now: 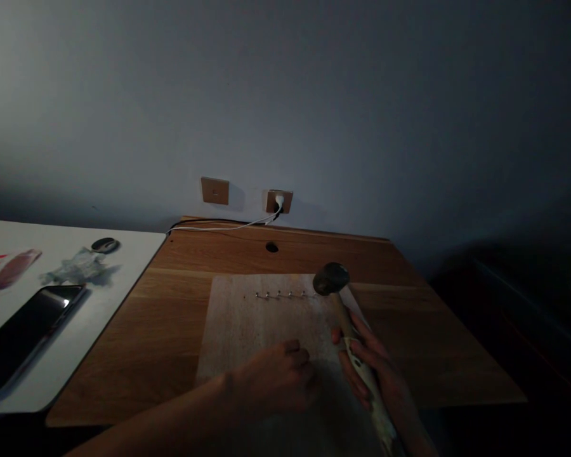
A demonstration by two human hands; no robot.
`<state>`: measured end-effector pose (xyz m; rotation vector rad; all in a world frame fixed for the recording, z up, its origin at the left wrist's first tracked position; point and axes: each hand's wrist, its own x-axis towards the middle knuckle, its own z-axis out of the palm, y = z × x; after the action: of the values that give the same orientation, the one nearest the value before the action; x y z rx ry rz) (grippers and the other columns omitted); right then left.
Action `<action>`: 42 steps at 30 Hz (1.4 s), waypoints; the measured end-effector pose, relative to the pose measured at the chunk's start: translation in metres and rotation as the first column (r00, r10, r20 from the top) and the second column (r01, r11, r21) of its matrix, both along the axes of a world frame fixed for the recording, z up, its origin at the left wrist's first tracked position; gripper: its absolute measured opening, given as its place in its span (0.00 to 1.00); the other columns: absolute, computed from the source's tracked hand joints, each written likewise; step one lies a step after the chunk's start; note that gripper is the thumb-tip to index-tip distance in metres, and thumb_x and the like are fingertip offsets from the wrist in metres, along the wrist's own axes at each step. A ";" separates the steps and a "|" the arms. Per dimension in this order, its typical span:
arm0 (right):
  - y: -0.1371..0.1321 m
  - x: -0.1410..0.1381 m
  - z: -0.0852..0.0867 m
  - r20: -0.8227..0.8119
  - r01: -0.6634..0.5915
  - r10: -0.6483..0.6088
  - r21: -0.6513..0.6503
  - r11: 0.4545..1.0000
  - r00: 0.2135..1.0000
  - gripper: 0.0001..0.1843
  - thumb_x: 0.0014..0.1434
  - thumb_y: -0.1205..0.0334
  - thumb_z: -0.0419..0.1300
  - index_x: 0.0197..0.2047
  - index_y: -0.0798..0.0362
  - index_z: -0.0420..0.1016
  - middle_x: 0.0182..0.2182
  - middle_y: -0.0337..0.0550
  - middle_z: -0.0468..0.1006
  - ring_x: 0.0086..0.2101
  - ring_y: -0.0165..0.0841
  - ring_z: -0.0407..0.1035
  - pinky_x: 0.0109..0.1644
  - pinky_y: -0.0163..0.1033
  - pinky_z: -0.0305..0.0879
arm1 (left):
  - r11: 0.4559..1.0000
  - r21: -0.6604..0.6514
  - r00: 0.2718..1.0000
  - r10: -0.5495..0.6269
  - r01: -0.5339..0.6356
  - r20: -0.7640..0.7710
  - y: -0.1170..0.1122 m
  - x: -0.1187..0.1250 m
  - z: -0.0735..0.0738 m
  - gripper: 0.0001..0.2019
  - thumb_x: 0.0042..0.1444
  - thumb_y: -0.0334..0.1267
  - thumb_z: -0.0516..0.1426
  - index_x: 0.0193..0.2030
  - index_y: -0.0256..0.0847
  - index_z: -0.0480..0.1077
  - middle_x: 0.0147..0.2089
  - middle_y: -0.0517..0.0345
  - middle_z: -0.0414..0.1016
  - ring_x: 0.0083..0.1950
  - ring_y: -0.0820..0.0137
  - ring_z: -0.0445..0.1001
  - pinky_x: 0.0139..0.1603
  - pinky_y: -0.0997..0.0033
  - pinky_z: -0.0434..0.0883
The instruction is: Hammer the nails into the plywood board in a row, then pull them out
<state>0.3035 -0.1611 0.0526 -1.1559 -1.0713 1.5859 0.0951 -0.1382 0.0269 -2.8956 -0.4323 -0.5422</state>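
Observation:
In my right hand [380, 365] is a mallet [332, 279] with a dark rounded head and a pale, worn handle. My fingers wrap around the handle, and the head hangs over the far right part of a pale wooden board [233, 324]. A row of several small nails [278, 294] stands up along the board's far side, and the mallet head hides its right end. My left hand [288, 374] is closed in a loose fist over the board, nearer to me than the nails. Whatever its fingers may hold is hidden.
The board lies on a brown wooden table [143, 343] against the wall. A white table [52, 374] adjoins on the left, with a phone [26, 336], crumpled plastic [78, 266], a dark round item [105, 245] and a red-and-white packet [9, 270]. Cables [219, 227] run to a wall socket [272, 201].

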 end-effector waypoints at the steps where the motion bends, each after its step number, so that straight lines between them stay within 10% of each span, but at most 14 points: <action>1: 0.001 -0.002 -0.001 0.009 -0.003 0.003 -0.002 1.000 1.000 0.26 0.65 0.48 0.58 0.60 0.54 0.67 0.14 0.28 0.65 0.10 0.24 0.52 0.12 0.28 0.54 | 1.000 -0.005 1.000 0.000 0.000 0.011 0.000 -0.001 0.000 0.16 0.68 0.33 0.51 0.30 0.47 0.74 0.28 0.58 0.75 0.32 0.66 0.74 0.35 0.64 0.73; 9: 0.004 -0.015 0.001 0.041 -0.056 0.057 -0.026 0.998 0.998 0.28 0.63 0.46 0.60 0.59 0.54 0.69 0.14 0.29 0.64 0.10 0.25 0.53 0.12 0.29 0.53 | 0.955 -0.268 0.982 0.159 -0.127 0.101 0.040 -0.050 0.022 0.07 0.62 0.30 0.58 0.44 0.43 0.75 0.40 0.57 0.77 0.39 0.68 0.76 0.44 0.68 0.71; 16: 0.004 -0.030 -0.007 0.001 -0.098 0.098 -0.022 0.995 0.995 0.29 0.65 0.49 0.59 0.65 0.53 0.65 0.17 0.29 0.65 0.11 0.24 0.54 0.12 0.28 0.56 | 0.608 -0.751 0.740 0.623 -0.256 0.253 0.097 -0.122 -0.009 0.12 0.53 0.24 0.59 0.41 0.38 0.78 0.34 0.59 0.80 0.34 0.72 0.76 0.38 0.75 0.70; 23: 0.008 -0.071 -0.006 -0.057 -0.161 0.163 0.030 0.986 0.985 0.27 0.63 0.51 0.60 0.63 0.46 0.68 0.47 0.45 0.73 0.13 0.15 0.58 0.11 0.26 0.56 | 0.644 -0.719 0.767 0.591 -0.262 0.250 0.093 -0.123 -0.024 0.13 0.53 0.23 0.60 0.42 0.40 0.79 0.39 0.57 0.80 0.38 0.70 0.77 0.42 0.74 0.70; 31: 0.020 -0.103 -0.006 -0.058 -0.226 0.228 0.045 0.973 0.972 0.28 0.63 0.52 0.61 0.64 0.49 0.66 0.34 0.37 0.75 0.11 0.18 0.56 0.10 0.25 0.56 | 0.658 -0.721 0.753 0.583 -0.217 0.305 0.093 -0.124 -0.026 0.14 0.52 0.23 0.58 0.44 0.39 0.77 0.37 0.57 0.78 0.36 0.70 0.75 0.39 0.74 0.68; 42: 0.019 -0.113 -0.013 -0.087 -0.221 0.220 0.001 0.975 0.972 0.29 0.62 0.54 0.61 0.65 0.47 0.67 0.43 0.43 0.78 0.11 0.17 0.58 0.10 0.27 0.57 | 0.562 -0.793 0.706 0.659 -0.235 0.258 0.091 -0.120 -0.022 0.24 0.48 0.24 0.58 0.54 0.38 0.72 0.40 0.55 0.81 0.38 0.66 0.77 0.39 0.72 0.69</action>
<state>0.1904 -0.1419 0.0394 -0.9908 -1.1690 1.7968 -0.0254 -0.0470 0.0053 -2.9643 -1.8489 -1.3394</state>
